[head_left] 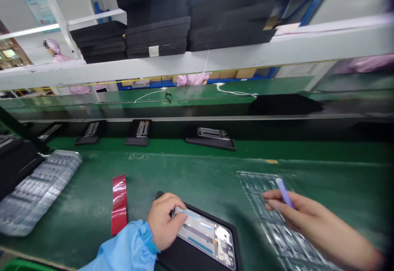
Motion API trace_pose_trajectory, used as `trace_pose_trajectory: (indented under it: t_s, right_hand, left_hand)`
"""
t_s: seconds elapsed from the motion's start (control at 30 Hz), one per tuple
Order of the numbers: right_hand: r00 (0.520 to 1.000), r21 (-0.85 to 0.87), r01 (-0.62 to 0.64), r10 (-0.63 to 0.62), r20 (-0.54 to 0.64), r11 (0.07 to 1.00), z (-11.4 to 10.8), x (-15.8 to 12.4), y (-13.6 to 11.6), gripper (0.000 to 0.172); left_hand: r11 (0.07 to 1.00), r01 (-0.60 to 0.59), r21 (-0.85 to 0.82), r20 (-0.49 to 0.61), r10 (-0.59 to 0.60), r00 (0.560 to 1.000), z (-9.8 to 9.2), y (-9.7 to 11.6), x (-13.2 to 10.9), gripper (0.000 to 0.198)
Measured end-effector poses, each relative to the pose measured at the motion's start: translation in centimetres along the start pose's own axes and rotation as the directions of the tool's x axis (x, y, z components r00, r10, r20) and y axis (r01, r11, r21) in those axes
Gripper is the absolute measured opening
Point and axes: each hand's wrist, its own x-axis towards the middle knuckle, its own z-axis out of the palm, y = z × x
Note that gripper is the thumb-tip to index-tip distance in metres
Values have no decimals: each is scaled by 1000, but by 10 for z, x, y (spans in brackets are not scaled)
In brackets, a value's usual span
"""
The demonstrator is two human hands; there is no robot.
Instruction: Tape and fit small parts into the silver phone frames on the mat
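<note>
My left hand (166, 220), in a light blue sleeve, grips the end of an open phone frame (203, 235) between thumb and fingers. The frame lies tilted in a black tray (177, 256), its inner boards and blue strips showing. On the right, my right hand (295, 211) is closed around a slim purple pen-like tool (285, 193); its tip is hidden or blurred. That hand is over a clear plastic blister tray (255, 209) with long moulded pockets. To the left of my left hand lies a strip of glossy red film (119, 205).
Black trays with phone frames (142, 128) stand in a row along the far green strip. Stacked clear blister trays (46, 189) sit at left. A white shelf beam (197, 58) crosses above, bearing black foam stacks (156, 37). People in pink (192, 79) are beyond.
</note>
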Motion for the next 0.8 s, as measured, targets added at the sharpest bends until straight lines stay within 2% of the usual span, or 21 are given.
trace_pose_trajectory:
  t_s: [0.03,0.07,0.13,0.2,0.3,0.4,0.5,0.57,0.63,0.8]
  right_hand:
    - [987,98,-36,20,162,994,20,-8,-10,39]
    - [954,177,-64,8,300,982,42,-16,-20,38]
    - [880,282,-88,-57,471,955,83,-29,-38,35]
    - [837,321,-95,-99,538,942,116,-38,-51,36]
    - [820,324,-94,-111,561,941,145,-41,-60,37]
    - [831,275,8,-160,533,961,153,-38,-58,37]
    - [847,135,290,-320,424,947,152,-37,-52,34]
    - [810,28,483,-459,366,875,152,-38,-49,28]
    - [758,-55,611,-564,328,789,151,-40,-48,23]
    - [661,-216,750,-695,282,625,143,-38,-43,24]
  left_hand:
    - [999,7,-34,32,-6,999,4,6,1,14]
    - [998,14,-62,62,-10,998,8,11,2,16]
    - [993,37,-108,113,-25,993,15,16,2,20]
    - [988,72,-138,129,-54,990,19,15,1,21]
    - [978,126,-165,112,-108,988,17,6,-5,21]
    - [976,139,-170,59,-131,990,11,-3,-12,15]
    - [980,145,-138,35,-142,989,7,-10,-16,11]
    - [982,149,-116,60,-142,988,8,-12,-16,10]
    - [984,142,-103,77,-134,988,9,-13,-14,11]
    - [991,111,-79,120,-101,988,11,-15,-9,20]
